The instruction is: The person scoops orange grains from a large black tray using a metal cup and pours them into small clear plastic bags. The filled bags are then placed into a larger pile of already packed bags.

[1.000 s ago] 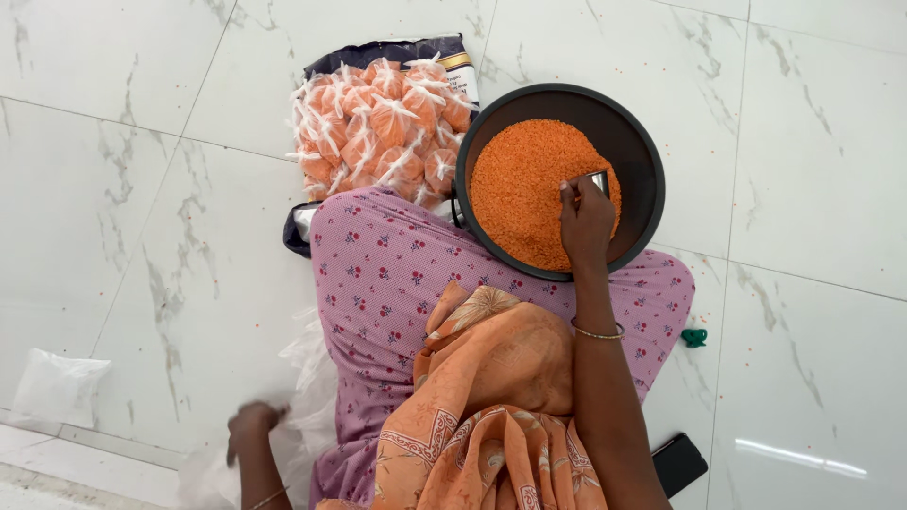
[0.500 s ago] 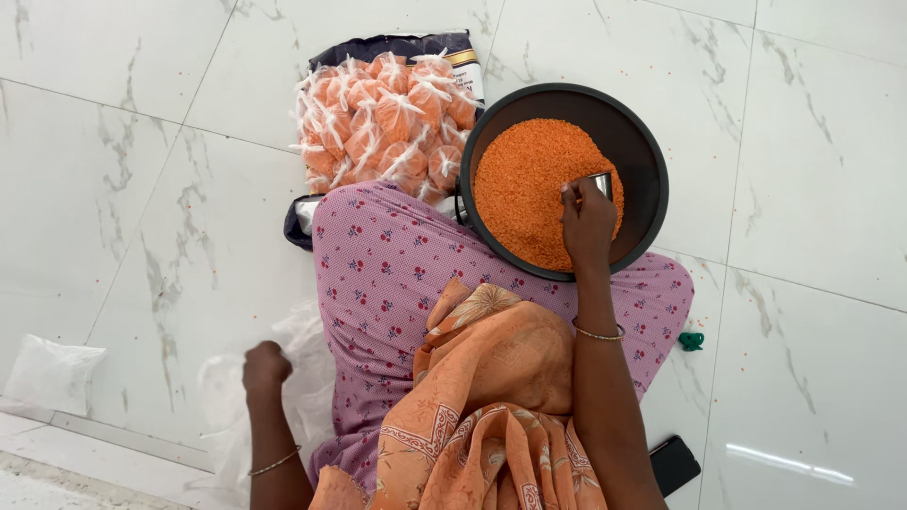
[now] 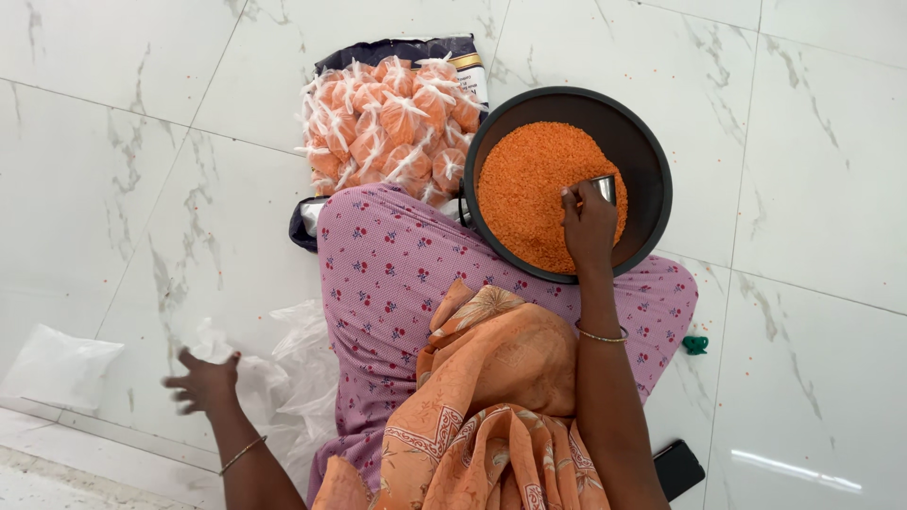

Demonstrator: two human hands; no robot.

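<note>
Steel cup (image 3: 602, 188) sits gripped in the right hand (image 3: 588, 225), at one o'clock of it, over the lentils (image 3: 534, 194) — left hand (image 3: 203, 382), fingers spread, touches plastic bags (image 3: 283, 373).

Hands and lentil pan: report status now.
Right hand holds metal cup in red lentils, black pan. Left hand open, at loose plastic bags. Filled packets piled beside pan; nothing blocking.

Single head camera looks steeply down, apparently near, at the lap.
</note>
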